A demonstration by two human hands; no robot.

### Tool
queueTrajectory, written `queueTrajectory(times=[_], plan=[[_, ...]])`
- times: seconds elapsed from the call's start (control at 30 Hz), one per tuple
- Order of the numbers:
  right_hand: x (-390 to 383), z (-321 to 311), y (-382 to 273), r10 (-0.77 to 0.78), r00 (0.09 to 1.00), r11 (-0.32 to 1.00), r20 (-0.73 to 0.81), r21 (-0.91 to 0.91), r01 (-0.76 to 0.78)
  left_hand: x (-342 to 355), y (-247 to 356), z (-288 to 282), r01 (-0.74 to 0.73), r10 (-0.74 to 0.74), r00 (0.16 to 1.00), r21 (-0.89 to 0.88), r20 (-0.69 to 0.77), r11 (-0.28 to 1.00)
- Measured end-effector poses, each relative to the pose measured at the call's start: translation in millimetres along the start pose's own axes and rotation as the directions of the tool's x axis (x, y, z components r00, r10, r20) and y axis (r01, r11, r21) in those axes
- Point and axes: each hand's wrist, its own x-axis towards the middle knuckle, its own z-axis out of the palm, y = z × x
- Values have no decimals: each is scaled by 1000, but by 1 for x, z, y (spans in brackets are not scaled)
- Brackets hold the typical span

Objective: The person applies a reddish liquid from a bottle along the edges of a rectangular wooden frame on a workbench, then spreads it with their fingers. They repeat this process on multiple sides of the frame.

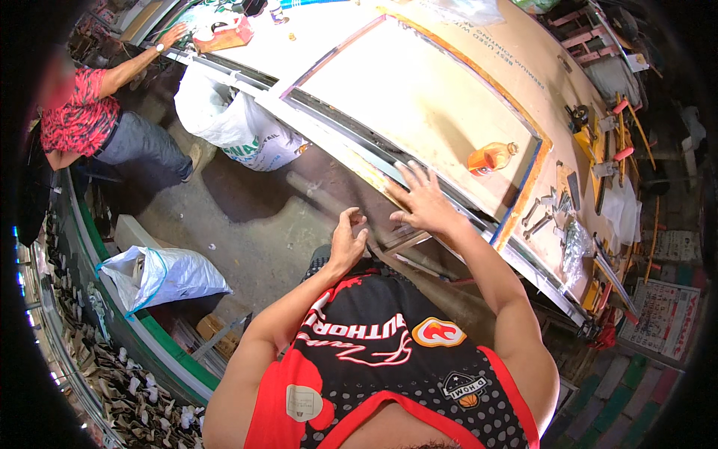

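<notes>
My right hand [428, 200] is over the near edge of the worktable, its fingers spread and nothing visible in them. Beneath and beside it run long metal profiles [329, 147] along that edge. My left hand [348, 241] hovers in front of my body, off the table, with loosely curled fingers and the thumb apart; I see nothing in it. A rectangular frame [479, 66] with orange-brown and dark blue edges lies on the pale board [527, 63]. Inside its right end, a bottle with an orange label [488, 159] lies on its side.
Wrenches [537, 213] and a clear plastic bag [576, 251] lie at the table's right end. Another person [82, 112] stands at far left, one hand by a red box [224, 36]. A large white sack [224, 112] stands beside the table; another sack [183, 277] is at left.
</notes>
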Motion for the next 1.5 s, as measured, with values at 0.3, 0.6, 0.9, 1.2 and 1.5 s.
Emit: queueTrajectory(times=[0.3, 0.6, 0.9, 1.2, 1.5], plan=[[9, 0, 1, 32, 996, 999, -83, -6, -33, 8, -3, -8, -7, 7, 1000, -4, -9, 1000], [20, -3, 0, 67, 996, 997, -65, -41, -70, 17, 0, -16, -13, 13, 1000, -1, -12, 1000], [35, -5, -3, -27, 998, 999, 49, -30, 29, 24, 4, -25, 16, -16, 1000, 12, 2, 1000], [47, -4, -7, -26, 999, 1000, -33, -6, 26, 33, 7, -34, -12, 11, 1000, 30, 20, 999], [60, -4, -8, 7, 998, 1000, -64, 7, -6, 42, 6, -44, -12, 11, 1000, 38, 29, 999]])
